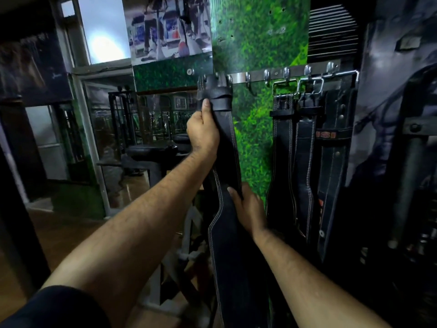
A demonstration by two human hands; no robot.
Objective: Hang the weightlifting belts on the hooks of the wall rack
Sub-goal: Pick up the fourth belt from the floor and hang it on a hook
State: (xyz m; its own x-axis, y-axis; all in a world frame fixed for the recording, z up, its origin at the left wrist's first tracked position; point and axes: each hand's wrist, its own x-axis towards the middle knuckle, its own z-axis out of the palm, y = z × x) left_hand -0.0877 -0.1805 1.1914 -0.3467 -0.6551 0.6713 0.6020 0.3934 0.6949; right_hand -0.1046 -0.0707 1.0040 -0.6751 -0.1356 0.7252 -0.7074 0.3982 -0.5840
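Left hand [203, 131]: grips the black belt [228, 147] just below its top, thumb up.
Right hand [246, 209]: holds the same belt lower down.
Black belt: hangs at the far-left end of the wall rack [238, 77]; hook contact apparently hidden.
Hung belts [305, 147]: on the rack's right hooks.

Orange letters "SI" — partly hidden — on a hanging belt [331, 147].
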